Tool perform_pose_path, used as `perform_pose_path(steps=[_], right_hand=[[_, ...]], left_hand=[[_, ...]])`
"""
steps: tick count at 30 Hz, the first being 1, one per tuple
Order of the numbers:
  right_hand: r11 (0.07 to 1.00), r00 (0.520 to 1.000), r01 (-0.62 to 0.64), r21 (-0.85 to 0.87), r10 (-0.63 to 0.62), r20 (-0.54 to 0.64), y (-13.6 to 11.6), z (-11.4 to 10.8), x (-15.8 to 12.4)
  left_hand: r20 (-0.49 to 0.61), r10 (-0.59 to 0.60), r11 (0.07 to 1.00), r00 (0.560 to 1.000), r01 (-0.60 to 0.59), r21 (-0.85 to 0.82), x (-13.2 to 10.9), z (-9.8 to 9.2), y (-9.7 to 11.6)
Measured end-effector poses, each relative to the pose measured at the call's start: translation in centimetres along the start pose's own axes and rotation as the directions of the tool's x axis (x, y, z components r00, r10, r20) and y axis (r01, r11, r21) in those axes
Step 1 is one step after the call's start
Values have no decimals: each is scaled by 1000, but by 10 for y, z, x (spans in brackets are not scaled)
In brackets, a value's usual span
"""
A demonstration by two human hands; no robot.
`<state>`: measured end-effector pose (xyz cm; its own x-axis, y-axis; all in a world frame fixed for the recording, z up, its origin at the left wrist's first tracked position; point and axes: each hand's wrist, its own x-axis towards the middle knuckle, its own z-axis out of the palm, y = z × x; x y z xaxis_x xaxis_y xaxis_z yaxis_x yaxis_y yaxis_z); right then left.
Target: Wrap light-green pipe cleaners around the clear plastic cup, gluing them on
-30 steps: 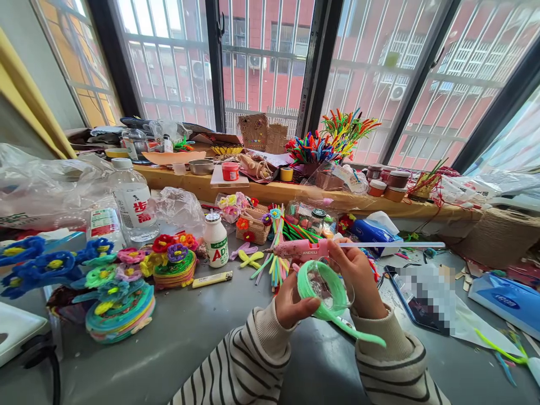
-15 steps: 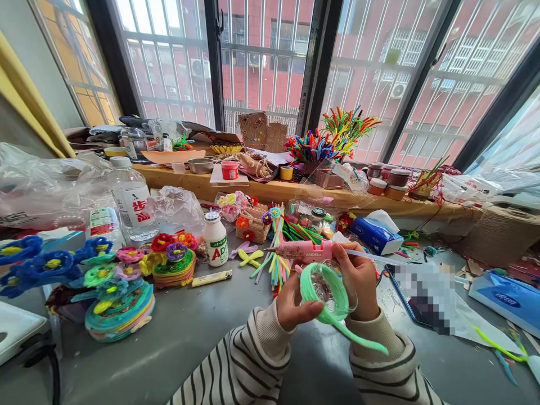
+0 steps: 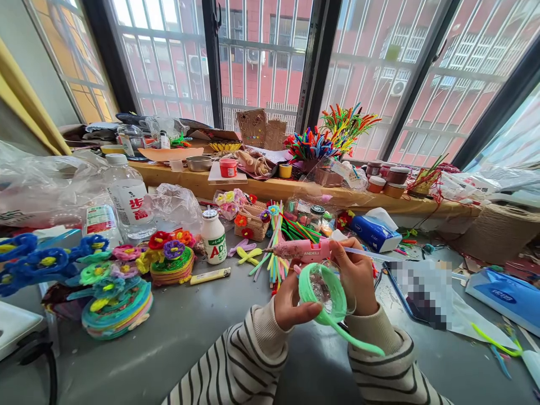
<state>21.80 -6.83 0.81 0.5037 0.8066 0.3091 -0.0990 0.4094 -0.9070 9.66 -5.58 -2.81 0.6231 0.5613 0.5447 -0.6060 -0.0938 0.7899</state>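
Note:
My left hand [image 3: 293, 304] is closed on a clear plastic cup wrapped in green pipe cleaner [image 3: 311, 289], its thumb across the lower edge. A loose end of the green strip hangs down to the right, over my right wrist. My right hand [image 3: 358, 277] grips a pink hot glue gun [image 3: 304, 251] behind the cup, with the nozzle pointing left. A white glue stick [image 3: 371, 255] sticks out from the gun's back. The cup hides the gun's handle and part of my right fingers.
Pipe cleaner flowers in wrapped pots [image 3: 118, 309] stand at left, near a white bottle [image 3: 214, 236] and a yellow lighter [image 3: 210, 275]. Loose pipe cleaners [image 3: 276, 264] lie behind the gun. To the right are a phone [image 3: 405, 298], tissue packs [image 3: 506, 298] and twine [image 3: 495, 236].
Both hands keep their hold on the cup and the glue gun. The whole view has shifted very slightly; otherwise little differs.

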Motion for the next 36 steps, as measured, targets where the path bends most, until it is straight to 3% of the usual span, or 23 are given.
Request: perform_pose_path(steps=[7, 12, 18, 36], right_hand=[[990, 997, -74, 116, 72, 22, 6, -4, 3], [971, 991, -137, 198, 133, 31, 4, -5, 2], [953, 986, -164, 255, 166, 13, 8, -10, 4], [972, 1000, -10, 234, 4, 27, 11, -1, 1]], left_hand=[[-11, 18, 1000, 1000, -18, 13, 1, -3, -3], [-35, 38, 993, 999, -34, 115, -1, -5, -8], [-54, 6, 998, 999, -3, 59, -3, -5, -9], [-63, 23, 997, 998, -18, 71, -1, -3, -7]])
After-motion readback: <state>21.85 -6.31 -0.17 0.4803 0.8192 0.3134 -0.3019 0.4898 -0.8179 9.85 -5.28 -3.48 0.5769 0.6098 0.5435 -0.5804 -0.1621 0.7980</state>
